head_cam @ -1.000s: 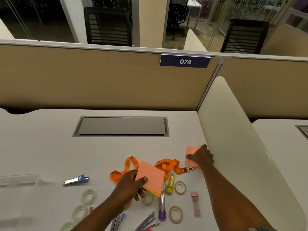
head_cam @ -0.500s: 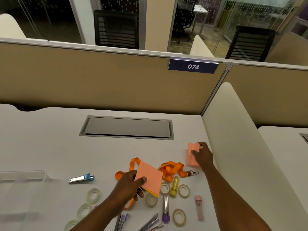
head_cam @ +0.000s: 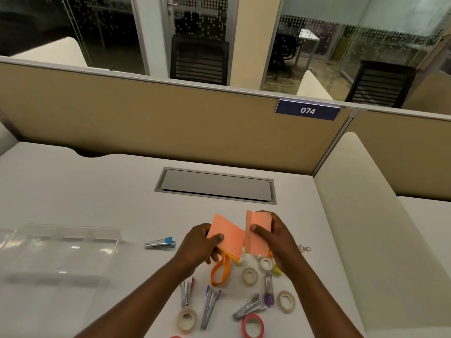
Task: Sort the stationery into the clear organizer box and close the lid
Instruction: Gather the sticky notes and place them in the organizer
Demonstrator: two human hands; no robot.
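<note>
Above the scattered stationery, your two hands hold a pad of sticky notes each, side by side and nearly touching. Your left hand [head_cam: 200, 242] pinches the larger pad [head_cam: 228, 236] with the thumb across its top face and the fingers underneath, a yellow layer showing at its lower edge. Your right hand [head_cam: 278, 236] clamps the smaller pad [head_cam: 258, 231] between thumb and fingers, standing it almost on edge. Held this close, the pads look ready to be stacked into one bundle, which would free a hand and save a trip.

Just below them an orange lanyard [head_cam: 219, 272] loops on the desk [head_cam: 97, 186], with tape rolls [head_cam: 250, 276] and a pink roll [head_cam: 252, 326] nearer you. Staple removers [head_cam: 210, 306] and a purple-capped tool [head_cam: 268, 289] lie among them. A nail clipper [head_cam: 159, 243] sits apart, to the left.

Well to the left rests the clear organizer box [head_cam: 61, 250], open, its compartments empty as far as the glare lets you see. Whether the flat clear panel in front is its lid, you cannot tell. Sorting seems to be only beginning.
</note>
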